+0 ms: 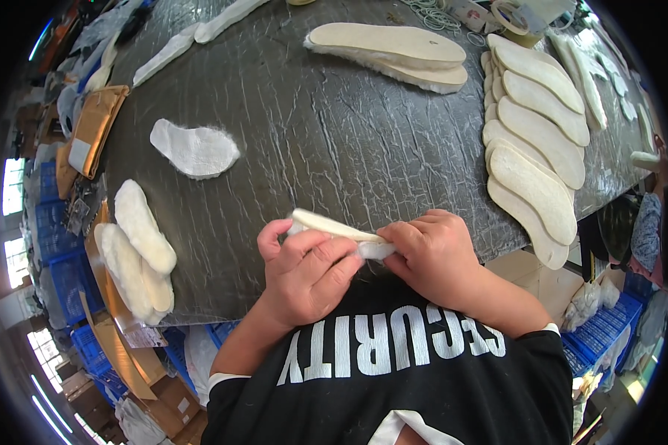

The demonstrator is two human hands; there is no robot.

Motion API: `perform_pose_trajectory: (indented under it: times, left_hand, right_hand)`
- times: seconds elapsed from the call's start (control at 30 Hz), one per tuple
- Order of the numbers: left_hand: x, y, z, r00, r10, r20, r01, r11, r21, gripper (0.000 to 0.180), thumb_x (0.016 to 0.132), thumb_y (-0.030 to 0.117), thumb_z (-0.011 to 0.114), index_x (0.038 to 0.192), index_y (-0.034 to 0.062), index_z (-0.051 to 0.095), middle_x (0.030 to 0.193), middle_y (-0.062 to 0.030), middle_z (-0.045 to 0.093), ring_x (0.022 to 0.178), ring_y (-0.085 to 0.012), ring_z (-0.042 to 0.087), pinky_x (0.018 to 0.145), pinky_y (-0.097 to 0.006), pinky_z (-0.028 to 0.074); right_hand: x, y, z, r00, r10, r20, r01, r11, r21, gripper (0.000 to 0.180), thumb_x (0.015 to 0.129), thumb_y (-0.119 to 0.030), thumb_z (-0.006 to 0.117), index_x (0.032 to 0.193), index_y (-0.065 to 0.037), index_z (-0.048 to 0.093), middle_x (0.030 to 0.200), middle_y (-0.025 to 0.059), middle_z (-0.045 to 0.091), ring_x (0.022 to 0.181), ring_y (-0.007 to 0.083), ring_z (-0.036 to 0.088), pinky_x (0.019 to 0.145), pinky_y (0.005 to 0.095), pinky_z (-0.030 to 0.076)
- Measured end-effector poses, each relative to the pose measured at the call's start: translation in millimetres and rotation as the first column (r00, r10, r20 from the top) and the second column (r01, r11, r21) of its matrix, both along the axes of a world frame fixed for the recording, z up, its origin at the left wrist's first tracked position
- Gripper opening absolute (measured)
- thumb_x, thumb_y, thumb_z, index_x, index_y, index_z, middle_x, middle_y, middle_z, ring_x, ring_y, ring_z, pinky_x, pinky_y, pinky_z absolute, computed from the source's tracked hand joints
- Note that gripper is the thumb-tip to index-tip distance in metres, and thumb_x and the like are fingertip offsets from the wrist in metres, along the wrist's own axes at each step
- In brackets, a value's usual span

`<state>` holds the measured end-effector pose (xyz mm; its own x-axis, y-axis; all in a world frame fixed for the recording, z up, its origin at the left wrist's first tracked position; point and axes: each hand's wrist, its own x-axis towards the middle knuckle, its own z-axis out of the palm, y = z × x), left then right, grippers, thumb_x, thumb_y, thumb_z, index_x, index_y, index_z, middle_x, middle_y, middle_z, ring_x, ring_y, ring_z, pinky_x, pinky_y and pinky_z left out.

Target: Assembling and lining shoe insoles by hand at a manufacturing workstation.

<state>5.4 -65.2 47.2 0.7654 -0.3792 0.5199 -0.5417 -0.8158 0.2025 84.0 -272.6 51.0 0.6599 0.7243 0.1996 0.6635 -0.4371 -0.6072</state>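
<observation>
Close to the table's near edge, both my hands grip one cream insole (330,225) with white fluff along its underside. My left hand (308,271) wraps its fingers over the left part of it. At the other end, my right hand (434,248) pinches it between thumb and fingers. The insole is held edge-on above the dark table (274,163), and much of it is hidden behind my fingers. Beyond my left hand lies a single white fleece-edged piece (194,150). Fluffy insoles (142,226) rest at the left edge, pile side up.
A spread stack of cream insoles (534,141) runs down the right side. Two or more fleece-backed insoles (386,48) lie at the far middle. Long white strips (193,37) are at the far left. Tape rolls (516,18) sit far right. Blue crates (56,230) stand left.
</observation>
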Motion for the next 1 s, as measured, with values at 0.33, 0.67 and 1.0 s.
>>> perform_pose_trajectory:
  times: [0.33, 0.67, 1.0]
  left_hand:
    - [15.4, -14.2, 2.3, 0.988, 0.138, -0.074, -0.139, 0.990, -0.008, 0.015, 0.070, 0.014, 0.072, 0.084, 0.0118, 0.069, 0.086, 0.0030, 0.061, 0.088, -0.0172, 0.056, 0.096, -0.054, 0.031]
    - [14.8, -10.8, -16.9, 0.998, 0.059, 0.014, -0.060, 0.998, 0.031, 0.016, 0.070, 0.007, 0.072, 0.084, 0.0105, 0.067, 0.090, 0.0022, 0.062, 0.096, -0.0197, 0.055, 0.102, -0.060, 0.028]
    - [12.8, -12.2, -12.8, 0.991, 0.118, -0.063, -0.122, 0.990, -0.064, 0.011, 0.077, 0.009, 0.069, 0.084, 0.0119, 0.062, 0.093, -0.0013, 0.062, 0.095, -0.0233, 0.054, 0.102, -0.055, 0.029]
  right_hand:
    - [0.5, 5.0, -5.0, 0.999, -0.026, 0.034, 0.026, 1.000, 0.018, 0.019, 0.068, -0.014, 0.074, 0.081, -0.007, 0.063, 0.063, 0.0061, 0.062, 0.060, 0.0247, 0.064, 0.062, 0.0376, 0.049]
    - [0.7, 3.1, -5.0, 0.995, -0.097, -0.024, 0.096, 0.995, -0.031, 0.020, 0.070, -0.013, 0.075, 0.085, -0.007, 0.063, 0.064, 0.0072, 0.062, 0.061, 0.0268, 0.064, 0.061, 0.0401, 0.050]
    - [5.0, 2.0, 0.5, 0.999, 0.034, -0.018, -0.035, 0.998, -0.062, 0.022, 0.070, -0.020, 0.076, 0.080, -0.010, 0.058, 0.064, 0.0029, 0.062, 0.061, 0.0231, 0.063, 0.062, 0.0369, 0.045]
